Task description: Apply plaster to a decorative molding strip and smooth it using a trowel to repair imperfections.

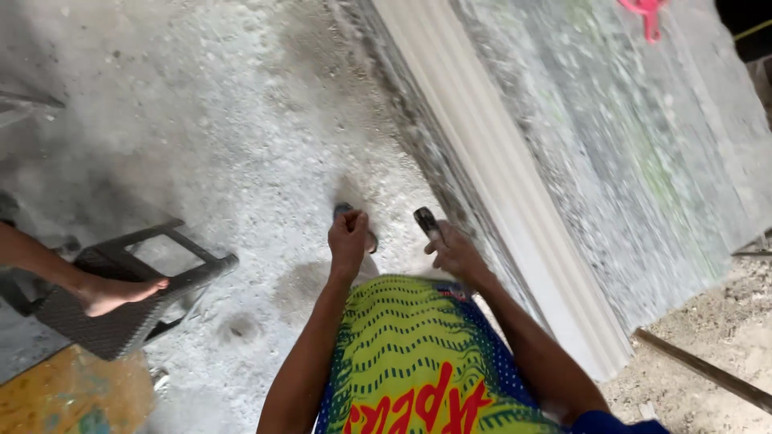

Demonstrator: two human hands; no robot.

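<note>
dark metal tool (427,222), small and stiff, likely light, gripped by right hand (455,253) at its lower end, just beside the white moulded slab (515,209). left hand (347,239) clenched on a second dark piece (344,210), hidden mostly; hold by the shaft.

Long white moulded stone slab (515,193) running far to near on the right, dusty grey concrete floor (225,120) left of it, dark overturned plastic stool (145,289) near left.
</note>
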